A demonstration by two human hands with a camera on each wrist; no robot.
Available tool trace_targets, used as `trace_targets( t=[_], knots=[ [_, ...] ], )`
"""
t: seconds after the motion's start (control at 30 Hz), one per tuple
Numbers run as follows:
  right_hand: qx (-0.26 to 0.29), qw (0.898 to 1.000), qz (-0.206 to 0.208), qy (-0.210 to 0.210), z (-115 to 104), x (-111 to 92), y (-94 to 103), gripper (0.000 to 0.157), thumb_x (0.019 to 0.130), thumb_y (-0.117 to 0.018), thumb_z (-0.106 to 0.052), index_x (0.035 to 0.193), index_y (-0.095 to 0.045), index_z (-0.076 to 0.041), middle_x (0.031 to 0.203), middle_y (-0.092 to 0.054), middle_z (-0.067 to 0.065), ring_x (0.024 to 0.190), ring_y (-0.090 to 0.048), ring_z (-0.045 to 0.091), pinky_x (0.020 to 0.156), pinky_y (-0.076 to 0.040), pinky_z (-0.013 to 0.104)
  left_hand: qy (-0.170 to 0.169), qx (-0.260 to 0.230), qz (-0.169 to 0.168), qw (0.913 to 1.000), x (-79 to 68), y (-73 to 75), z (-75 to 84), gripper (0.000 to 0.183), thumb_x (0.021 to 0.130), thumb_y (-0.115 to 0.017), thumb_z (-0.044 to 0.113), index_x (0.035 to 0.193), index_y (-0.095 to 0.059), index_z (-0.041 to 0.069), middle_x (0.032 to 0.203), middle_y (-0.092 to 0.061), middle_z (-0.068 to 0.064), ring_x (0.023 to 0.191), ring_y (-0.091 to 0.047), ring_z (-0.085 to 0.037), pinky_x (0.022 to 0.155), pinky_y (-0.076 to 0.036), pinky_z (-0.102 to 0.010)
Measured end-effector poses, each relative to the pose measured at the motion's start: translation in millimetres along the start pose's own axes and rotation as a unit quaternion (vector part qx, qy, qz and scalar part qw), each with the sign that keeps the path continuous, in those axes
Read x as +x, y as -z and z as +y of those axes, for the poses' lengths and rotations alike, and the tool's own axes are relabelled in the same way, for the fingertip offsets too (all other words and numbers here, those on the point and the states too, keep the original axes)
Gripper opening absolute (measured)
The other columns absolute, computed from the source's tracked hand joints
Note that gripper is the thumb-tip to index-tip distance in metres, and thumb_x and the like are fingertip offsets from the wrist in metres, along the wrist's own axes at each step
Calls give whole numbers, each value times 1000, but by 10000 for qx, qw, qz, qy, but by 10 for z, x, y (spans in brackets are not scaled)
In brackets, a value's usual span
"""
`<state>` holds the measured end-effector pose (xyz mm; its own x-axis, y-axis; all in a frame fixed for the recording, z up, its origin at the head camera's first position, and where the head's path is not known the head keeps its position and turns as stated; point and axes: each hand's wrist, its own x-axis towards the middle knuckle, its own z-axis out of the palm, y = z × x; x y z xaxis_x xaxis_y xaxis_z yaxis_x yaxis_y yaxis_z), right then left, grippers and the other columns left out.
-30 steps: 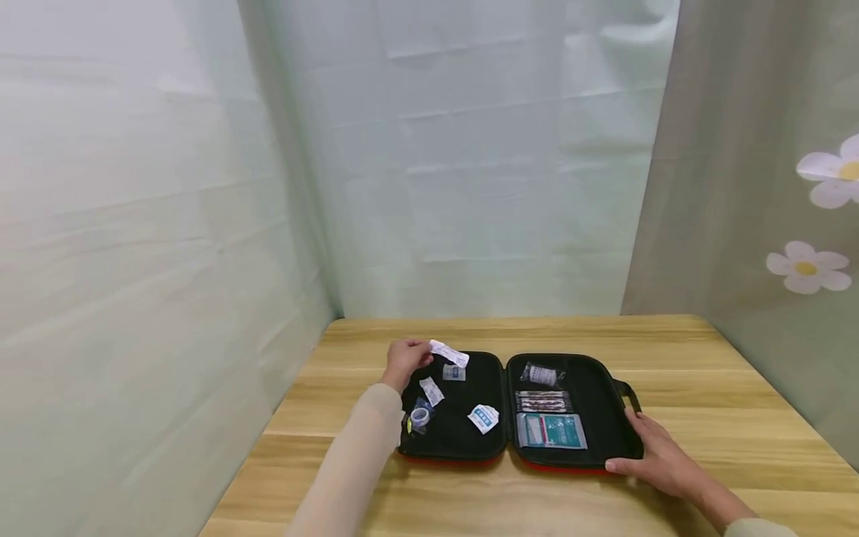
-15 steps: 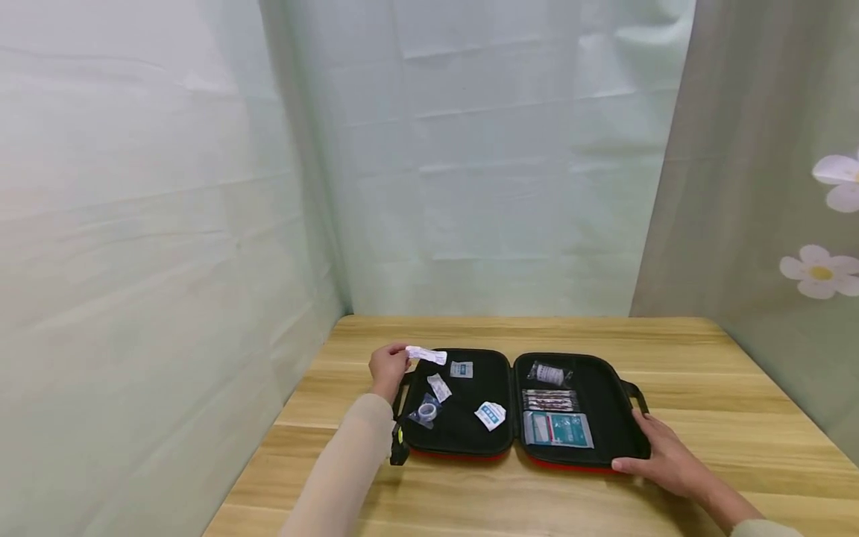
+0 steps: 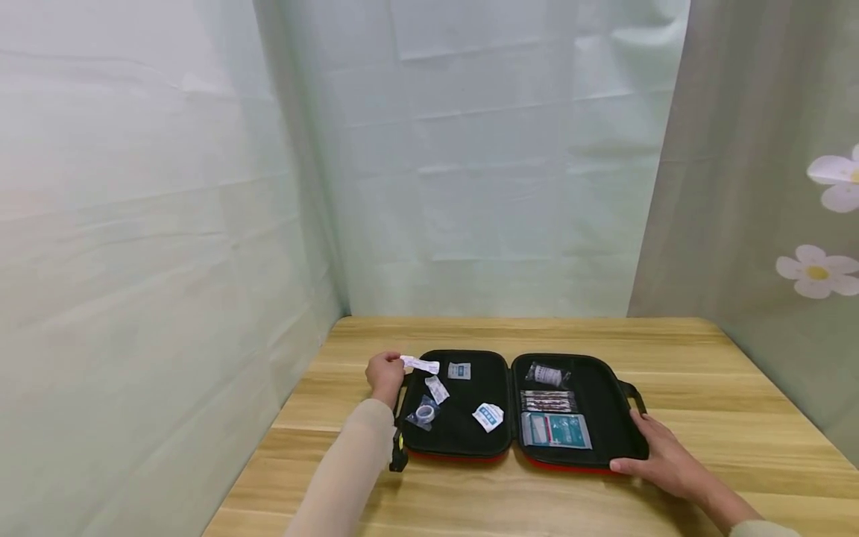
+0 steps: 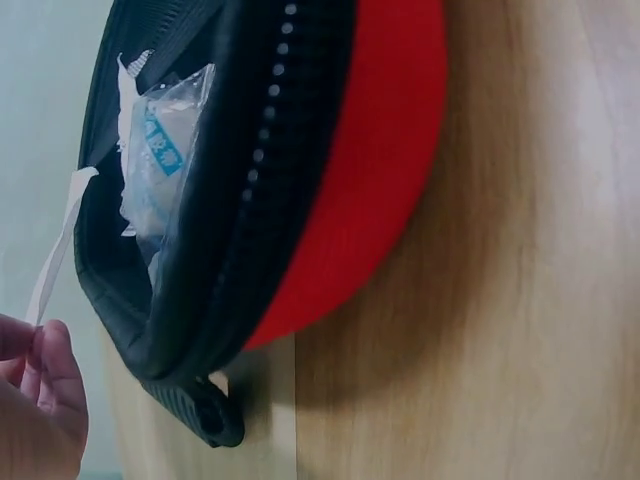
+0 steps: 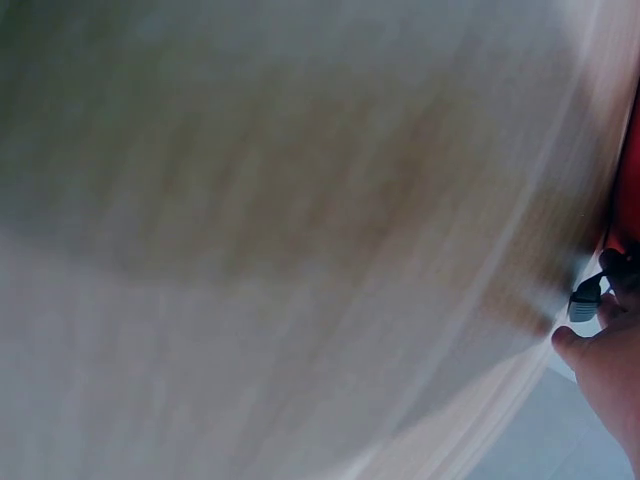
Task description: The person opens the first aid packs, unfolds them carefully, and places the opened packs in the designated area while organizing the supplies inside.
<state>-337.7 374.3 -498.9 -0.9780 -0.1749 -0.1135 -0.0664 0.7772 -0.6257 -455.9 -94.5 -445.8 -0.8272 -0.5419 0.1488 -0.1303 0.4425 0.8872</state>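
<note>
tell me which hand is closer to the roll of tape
Left. The left hand, pinching a white strip, is just beyond the roll of tape and to its left; the right hand holds the case's opposite edge, far to the right.

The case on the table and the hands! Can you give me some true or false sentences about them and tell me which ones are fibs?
1. The left hand pinches a white strip. True.
2. The right hand touches the case. True.
3. The case is zipped shut. False: it lies open.
4. A teal packet lies in the right half of the case. True.
5. Both hands hold the white strip. False: only the left hand does.
6. The teal packet is in the left hand. False: that hand has the white strip.
</note>
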Motion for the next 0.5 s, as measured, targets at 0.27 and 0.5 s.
trace_targets(
  t=[0.27,0.5],
  knots=[
    [25,10000,48,37,-10,-1,-11,113,82,-74,-55,150,-16,14,146,-15,46,131,-18,62,101,-23,76,-107,196,19,9997,-2,-60,-30,21,83,-62,2,99,-75,-5,88,-70,-18,90,-63,-38,81,-50,-46],
    [5,9999,110,103,15,-2,-19,113,82,-74,-54,150,-17,15,147,-16,46,131,-18,62,101,-23,76,-163,330,-198,9991,-12,-107,-39,20,83,-63,2,97,-75,-4,90,-71,-17,93,-63,-38,84,-49,-46]
  ],
)
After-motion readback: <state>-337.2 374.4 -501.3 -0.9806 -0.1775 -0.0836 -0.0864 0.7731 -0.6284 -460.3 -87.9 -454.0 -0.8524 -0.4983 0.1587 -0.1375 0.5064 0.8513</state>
